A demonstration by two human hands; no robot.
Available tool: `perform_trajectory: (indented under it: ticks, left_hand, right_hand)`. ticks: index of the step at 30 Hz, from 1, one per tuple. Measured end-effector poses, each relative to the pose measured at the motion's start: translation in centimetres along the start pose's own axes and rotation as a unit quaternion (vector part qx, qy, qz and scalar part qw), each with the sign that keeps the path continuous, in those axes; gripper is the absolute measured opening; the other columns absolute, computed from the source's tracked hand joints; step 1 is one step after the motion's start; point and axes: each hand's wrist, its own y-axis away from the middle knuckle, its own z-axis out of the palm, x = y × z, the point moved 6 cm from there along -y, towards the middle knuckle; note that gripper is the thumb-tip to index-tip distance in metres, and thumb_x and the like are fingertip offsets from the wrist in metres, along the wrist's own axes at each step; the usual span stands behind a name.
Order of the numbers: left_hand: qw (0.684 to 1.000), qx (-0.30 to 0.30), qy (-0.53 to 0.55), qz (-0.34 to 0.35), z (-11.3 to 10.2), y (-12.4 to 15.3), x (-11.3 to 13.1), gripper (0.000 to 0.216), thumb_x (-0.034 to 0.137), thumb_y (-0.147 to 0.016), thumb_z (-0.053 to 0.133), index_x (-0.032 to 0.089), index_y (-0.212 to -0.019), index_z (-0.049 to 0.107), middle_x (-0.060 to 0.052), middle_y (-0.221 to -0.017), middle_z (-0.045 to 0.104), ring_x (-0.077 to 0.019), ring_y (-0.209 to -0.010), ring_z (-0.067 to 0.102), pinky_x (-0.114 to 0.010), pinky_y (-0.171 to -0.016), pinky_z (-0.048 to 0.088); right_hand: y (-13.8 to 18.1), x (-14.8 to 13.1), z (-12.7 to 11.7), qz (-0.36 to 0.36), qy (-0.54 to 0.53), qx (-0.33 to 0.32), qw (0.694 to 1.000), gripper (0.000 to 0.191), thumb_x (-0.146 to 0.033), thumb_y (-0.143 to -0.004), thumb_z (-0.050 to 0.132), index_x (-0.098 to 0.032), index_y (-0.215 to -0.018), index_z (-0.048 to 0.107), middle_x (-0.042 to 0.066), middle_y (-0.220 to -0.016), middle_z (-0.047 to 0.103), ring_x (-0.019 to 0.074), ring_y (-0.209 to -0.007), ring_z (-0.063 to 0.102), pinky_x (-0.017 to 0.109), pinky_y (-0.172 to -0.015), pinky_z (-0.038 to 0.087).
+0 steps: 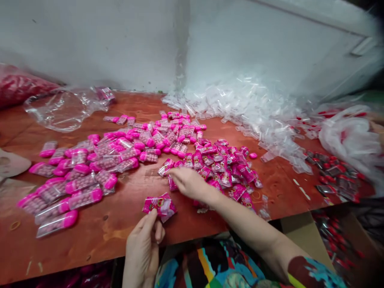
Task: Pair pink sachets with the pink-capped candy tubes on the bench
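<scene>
My left hand [144,240] is closed, its thumb pressing on small pink printed packets [160,206] near the table's front edge. My right hand [187,182] reaches across to the left side of a heap of similar pink packets [222,166]. Its fingers are pinched at a single pink packet [166,167], with the fingertips partly hidden by the hand itself. To the left of both hands lie many clear containers with pink caps [87,182], filled with small pink balls.
A large heap of clear empty plastic containers [258,108] lies along the wall. Black-and-red items [339,176] and a white plastic bag [351,132] are at the right. A clear bag [64,110] lies back left on the red-brown table [120,228]. Open boxes stand below the edge.
</scene>
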Motion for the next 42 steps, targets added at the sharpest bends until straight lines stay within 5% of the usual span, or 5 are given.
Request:
perform_trajectory:
  ticks: [7, 18, 25, 31, 42]
  left_hand:
    - [0.998, 0.051, 0.034, -0.022, -0.3, 0.3, -0.5, 0.079, 0.077, -0.047, 0.121, 0.027, -0.058, 0.062, 0.005, -0.053, 0.044, -0.0127, -0.053, 0.037, -0.03, -0.052, 0.037]
    - [0.991, 0.023, 0.121, -0.052, -0.3, 0.7, -1.4, 0.067, 0.043, -0.048, 0.127, 0.022, -0.065, 0.066, 0.009, -0.056, 0.05, -0.0088, -0.05, 0.043, -0.025, -0.049, 0.037]
    - [0.972, 0.07, 0.208, -0.078, 1.2, 2.2, -0.9, 0.065, 0.025, -0.073, 0.118, 0.023, -0.07, 0.053, 0.013, -0.059, 0.043, -0.0046, -0.047, 0.032, -0.022, -0.046, 0.027]
    - [0.953, 0.102, 0.265, -0.11, 2.0, 2.9, -2.6, 0.051, 0.015, -0.098, 0.1, 0.023, -0.078, 0.054, 0.011, -0.065, 0.051, -0.0035, -0.047, 0.028, -0.022, -0.045, 0.027]
    - [0.979, 0.023, 0.197, -0.055, 3.8, 4.6, -4.3, 0.064, 0.036, -0.084, 0.117, 0.024, -0.075, 0.055, 0.012, -0.059, 0.042, -0.0057, -0.048, 0.036, -0.023, -0.047, 0.033]
  right_hand:
    - [-10.5, 6.6, -5.8, 0.081, 0.223, -0.142, 0.961, 0.033, 0.003, -0.11, 0.077, -0.015, -0.134, 0.091, 0.021, -0.139, 0.089, 0.0322, -0.123, 0.081, 0.041, -0.11, 0.06]
    - [-10.1, 6.8, -4.1, 0.097, 0.188, -0.202, 0.956, 0.012, -0.017, -0.107, 0.091, -0.016, -0.118, 0.086, 0.015, -0.126, 0.091, 0.0314, -0.116, 0.082, 0.034, -0.094, 0.056]
    - [-1.5, 2.1, -4.9, 0.02, -0.103, 0.022, 0.994, 0.021, -0.027, -0.117, 0.074, -0.021, -0.136, 0.069, 0.011, -0.125, 0.084, 0.0284, -0.114, 0.079, 0.043, -0.103, 0.062]
    - [10.3, -1.3, 0.3, 0.127, -0.493, 0.009, 0.861, 0.056, -0.07, -0.116, 0.081, -0.028, -0.144, 0.057, -0.007, -0.087, 0.07, 0.0125, -0.057, 0.056, 0.027, -0.057, 0.047]
    - [15.8, -2.9, 3.6, 0.183, -0.533, 0.014, 0.826, 0.062, -0.067, -0.114, 0.083, -0.027, -0.151, 0.054, -0.007, -0.087, 0.067, 0.0124, -0.061, 0.054, 0.026, -0.057, 0.038]
